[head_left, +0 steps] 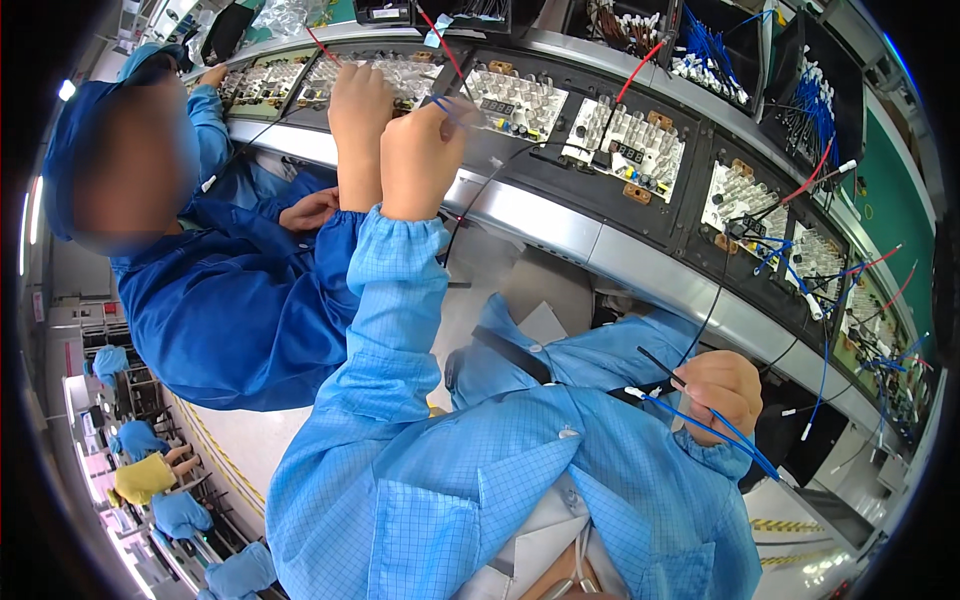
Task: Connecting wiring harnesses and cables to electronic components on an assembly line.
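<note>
My left hand [425,145] reaches to the board line, fingers pinched at the edge of a white circuit board [515,103] with clear parts and a dark digit display. A short blue wire [440,103] shows at its fingertips. Close to my chest, my right hand [722,393] is closed around blue wires [735,440] with a white connector [635,392] at one end. A thin black rod-like piece [660,363] also sticks out from those fingers; its kind is unclear. A co-worker's hand [360,100] is just left of my left hand, over the neighbouring board.
More circuit boards [635,150] sit in black trays along the metal-edged line [540,220]. Red wires [640,70] rise from several boards. Black bins [715,50] of blue and white-ended wires stand behind. A co-worker in dark blue [240,300] sits close on the left.
</note>
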Available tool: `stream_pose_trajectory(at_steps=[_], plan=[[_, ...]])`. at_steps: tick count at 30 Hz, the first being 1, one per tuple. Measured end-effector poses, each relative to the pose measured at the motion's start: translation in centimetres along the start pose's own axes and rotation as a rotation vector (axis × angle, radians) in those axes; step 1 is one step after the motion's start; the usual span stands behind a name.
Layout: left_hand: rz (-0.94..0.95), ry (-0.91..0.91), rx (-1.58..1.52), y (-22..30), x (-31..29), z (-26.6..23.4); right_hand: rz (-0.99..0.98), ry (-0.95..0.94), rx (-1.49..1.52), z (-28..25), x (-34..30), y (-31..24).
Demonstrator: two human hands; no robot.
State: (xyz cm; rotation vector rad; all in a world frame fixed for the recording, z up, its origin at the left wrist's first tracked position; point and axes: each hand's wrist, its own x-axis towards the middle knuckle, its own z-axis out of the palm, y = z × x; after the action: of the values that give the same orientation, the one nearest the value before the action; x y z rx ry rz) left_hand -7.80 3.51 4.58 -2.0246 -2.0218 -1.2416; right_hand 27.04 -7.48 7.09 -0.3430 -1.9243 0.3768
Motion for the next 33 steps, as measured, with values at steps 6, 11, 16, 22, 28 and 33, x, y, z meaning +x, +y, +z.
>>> stream_pose_trajectory(at_steps=[6,11,16,22,28,33], plan=[[-0.027,-0.032,0.007,-0.1,0.0,1.0,0.026,-0.034,0.012,-0.2,0.0,-0.1],[-0.043,-0.03,0.001,0.2,0.1,1.3,0.027,-0.044,0.006,-0.2,0.1,0.0],[-0.034,-0.038,0.007,0.4,0.3,1.5,0.016,-0.027,0.01,0.0,0.0,0.1],[-0.042,-0.048,0.028,-0.3,0.4,1.9,0.004,-0.034,0.01,0.1,0.1,0.4],[0.001,-0.063,0.132,-0.8,0.6,2.4,-0.006,-0.033,-0.001,0.1,0.2,0.3],[-0.029,-0.087,0.093,-0.6,0.6,2.5,0.005,-0.041,-0.01,0.1,0.2,0.2]])
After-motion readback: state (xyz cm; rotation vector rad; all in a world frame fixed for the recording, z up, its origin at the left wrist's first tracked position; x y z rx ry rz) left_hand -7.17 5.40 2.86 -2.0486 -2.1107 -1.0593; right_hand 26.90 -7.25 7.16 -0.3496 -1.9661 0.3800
